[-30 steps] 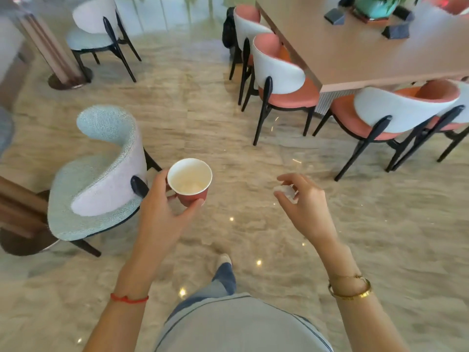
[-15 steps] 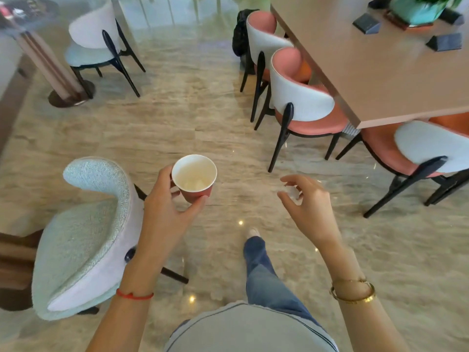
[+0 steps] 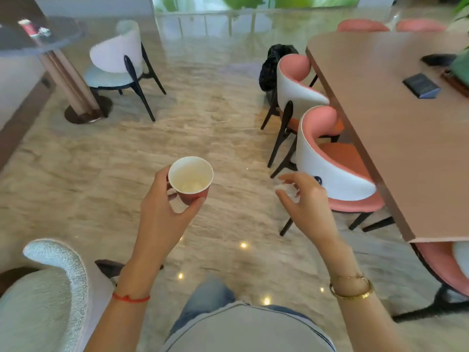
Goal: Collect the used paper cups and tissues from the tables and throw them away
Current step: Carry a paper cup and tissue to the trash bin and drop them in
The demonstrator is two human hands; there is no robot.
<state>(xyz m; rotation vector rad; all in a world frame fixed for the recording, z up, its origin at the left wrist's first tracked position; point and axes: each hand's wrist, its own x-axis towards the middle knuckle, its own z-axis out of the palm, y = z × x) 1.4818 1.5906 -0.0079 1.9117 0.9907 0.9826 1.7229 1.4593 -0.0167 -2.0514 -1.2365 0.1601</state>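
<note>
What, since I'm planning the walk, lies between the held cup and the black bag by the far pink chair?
Nothing visible: bare floor runs from the paper cup in the left hand to the black bag. The pink chairs stand right of that line.

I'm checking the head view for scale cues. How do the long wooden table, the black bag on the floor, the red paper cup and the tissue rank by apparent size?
1. Long wooden table
2. Black bag and red paper cup: look alike; the cup in the left hand is nearer, so unranked
3. Tissue, pinched in the right hand, partly hidden
</note>
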